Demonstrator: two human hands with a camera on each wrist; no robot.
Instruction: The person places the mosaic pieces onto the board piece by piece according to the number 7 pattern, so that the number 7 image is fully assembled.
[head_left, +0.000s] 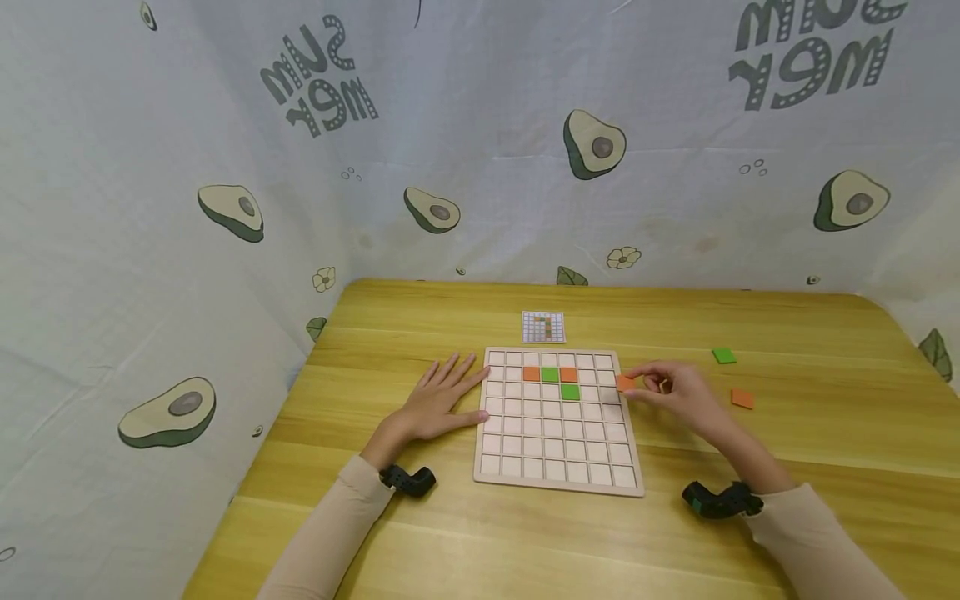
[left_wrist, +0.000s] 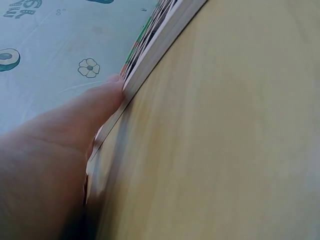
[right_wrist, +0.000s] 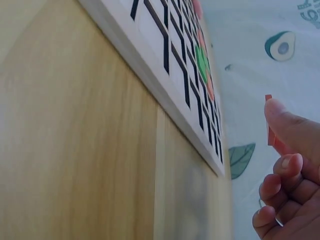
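Observation:
A pale wooden grid board [head_left: 557, 473] lies on the table, with orange and green square tiles set in its upper cells. Two of these are green, one [head_left: 550, 374] between two orange ones and one [head_left: 570, 392] below the right-hand orange one. My left hand [head_left: 438, 406] lies flat with fingers spread, its thumb and index fingertip touching the board's left edge. In my right hand [head_left: 678, 396], thumb and index finger pinch an orange tile [head_left: 625, 383] by the board's right edge; the right wrist view shows this tile [right_wrist: 269, 120] held above the table.
A small printed pattern card [head_left: 543, 327] lies behind the board. To the right on the wooden table [head_left: 555, 542] are a loose green tile [head_left: 723, 356] and a loose orange tile [head_left: 742, 398]. A patterned cloth [head_left: 487, 183] hangs behind the table.

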